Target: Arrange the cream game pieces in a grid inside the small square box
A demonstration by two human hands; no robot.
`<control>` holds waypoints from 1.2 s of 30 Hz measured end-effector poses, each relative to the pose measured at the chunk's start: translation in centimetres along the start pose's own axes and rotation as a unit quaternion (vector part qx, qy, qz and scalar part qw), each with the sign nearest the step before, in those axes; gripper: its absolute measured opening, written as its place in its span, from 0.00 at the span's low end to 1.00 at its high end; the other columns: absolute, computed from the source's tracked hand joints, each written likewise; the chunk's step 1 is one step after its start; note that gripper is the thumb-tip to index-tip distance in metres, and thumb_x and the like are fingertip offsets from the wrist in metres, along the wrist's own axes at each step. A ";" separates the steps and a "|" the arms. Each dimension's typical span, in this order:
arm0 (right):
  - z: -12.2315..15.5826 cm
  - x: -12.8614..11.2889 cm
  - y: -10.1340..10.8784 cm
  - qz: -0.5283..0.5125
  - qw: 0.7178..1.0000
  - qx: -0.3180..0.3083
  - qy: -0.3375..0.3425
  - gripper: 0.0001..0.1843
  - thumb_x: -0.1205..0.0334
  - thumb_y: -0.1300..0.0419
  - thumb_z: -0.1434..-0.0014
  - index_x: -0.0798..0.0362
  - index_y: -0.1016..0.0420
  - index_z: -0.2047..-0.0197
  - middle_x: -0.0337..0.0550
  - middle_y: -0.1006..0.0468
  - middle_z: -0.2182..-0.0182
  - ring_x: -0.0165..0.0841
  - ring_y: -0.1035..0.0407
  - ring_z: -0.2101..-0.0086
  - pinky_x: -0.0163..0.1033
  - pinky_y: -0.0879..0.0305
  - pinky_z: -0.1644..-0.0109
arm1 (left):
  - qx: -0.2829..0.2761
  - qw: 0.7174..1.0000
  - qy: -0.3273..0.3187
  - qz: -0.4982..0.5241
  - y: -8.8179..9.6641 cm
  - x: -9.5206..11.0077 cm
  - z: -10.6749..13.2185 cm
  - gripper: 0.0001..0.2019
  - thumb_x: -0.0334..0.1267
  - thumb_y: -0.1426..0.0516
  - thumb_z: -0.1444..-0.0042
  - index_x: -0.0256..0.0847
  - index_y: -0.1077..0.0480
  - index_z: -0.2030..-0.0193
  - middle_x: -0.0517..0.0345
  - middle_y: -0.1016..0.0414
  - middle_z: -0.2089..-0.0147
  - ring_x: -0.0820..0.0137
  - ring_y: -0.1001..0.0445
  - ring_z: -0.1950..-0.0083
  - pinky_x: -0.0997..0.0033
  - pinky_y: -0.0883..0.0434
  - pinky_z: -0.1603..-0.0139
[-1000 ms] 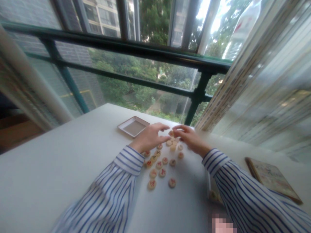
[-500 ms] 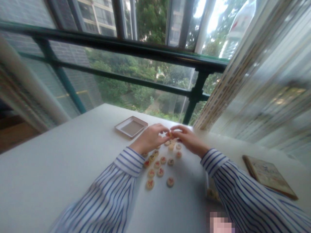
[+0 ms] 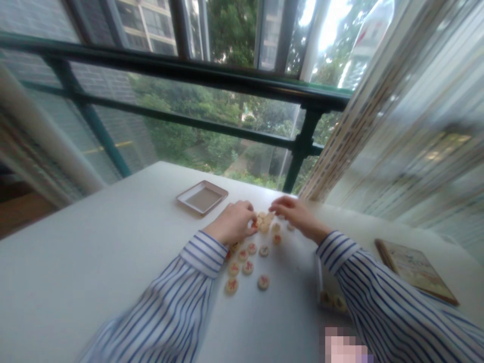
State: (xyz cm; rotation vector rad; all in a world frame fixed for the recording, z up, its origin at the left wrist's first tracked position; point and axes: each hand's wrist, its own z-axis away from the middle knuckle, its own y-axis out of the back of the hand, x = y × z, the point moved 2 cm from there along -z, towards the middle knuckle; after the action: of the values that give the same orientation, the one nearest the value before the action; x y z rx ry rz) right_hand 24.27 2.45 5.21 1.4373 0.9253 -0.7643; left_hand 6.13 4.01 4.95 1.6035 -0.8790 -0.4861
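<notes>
Fingers (image 3: 246, 207) of left hand (image 3: 232, 225) and right hand (image 3: 299, 217) curl onto piled discs (image 3: 264, 222), grip unclear; one tray (image 3: 202, 198).

Shallow square tray (image 3: 202, 197) on white table (image 3: 94, 262), flat wooden board (image 3: 414, 269) at right, green window railing (image 3: 189, 70), curtain (image 3: 397, 126)

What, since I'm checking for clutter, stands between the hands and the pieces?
Nothing visible. The left hand and right hand both touch the pieces; the tray lies apart, beyond the left hand.
</notes>
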 end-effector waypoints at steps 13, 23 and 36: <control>0.2 1.4 -0.5 0.348 0.929 -0.061 0.110 0.11 0.65 0.46 0.48 0.53 0.26 0.62 0.43 0.24 0.67 0.31 0.32 0.67 0.34 0.40 0.62 | -0.028 0.998 0.030 -0.036 -0.9 0.6 0.2 0.10 0.40 0.47 0.50 0.41 0.25 0.66 0.48 0.30 0.57 0.61 0.34 0.55 0.64 0.38 0.57; 0.5 0.6 -1.9 0.474 0.854 -0.153 0.152 0.15 0.62 0.47 0.46 0.49 0.26 0.56 0.46 0.25 0.61 0.36 0.34 0.61 0.37 0.44 0.59 | -0.025 0.998 0.029 -0.044 -1.3 0.4 0.3 0.10 0.39 0.48 0.50 0.40 0.26 0.68 0.48 0.30 0.58 0.61 0.33 0.56 0.64 0.38 0.57; 0.2 1.0 -2.8 0.516 0.828 -0.161 0.150 0.16 0.58 0.47 0.47 0.50 0.27 0.56 0.47 0.26 0.63 0.38 0.34 0.62 0.38 0.44 0.63 | -0.038 0.998 0.024 -0.037 -1.4 0.3 0.3 0.11 0.41 0.47 0.49 0.41 0.27 0.65 0.48 0.31 0.58 0.61 0.33 0.55 0.64 0.37 0.57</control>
State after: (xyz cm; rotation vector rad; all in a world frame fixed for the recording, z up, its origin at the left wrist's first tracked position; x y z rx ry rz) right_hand 22.27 2.27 3.02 1.4943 0.3389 0.4247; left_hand 6.43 3.63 3.56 1.5757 -0.7589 -0.5239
